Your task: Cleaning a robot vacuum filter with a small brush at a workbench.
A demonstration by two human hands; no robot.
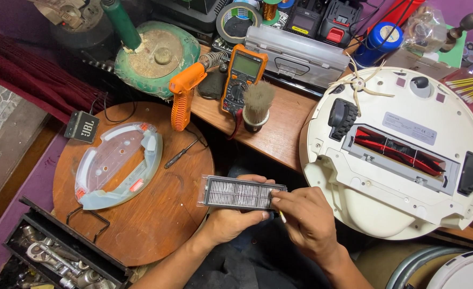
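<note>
toolbox cut off, white tub cropped

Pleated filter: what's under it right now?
The left hand cups the pleated filter from below, thumb over its top edge; the right hand pinches its right end. The left palm and the filter's underside are hidden.

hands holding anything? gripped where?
Left hand holds the pleated rectangular filter from beneath, along its lower edge. Right hand pinches its right end.
</note>
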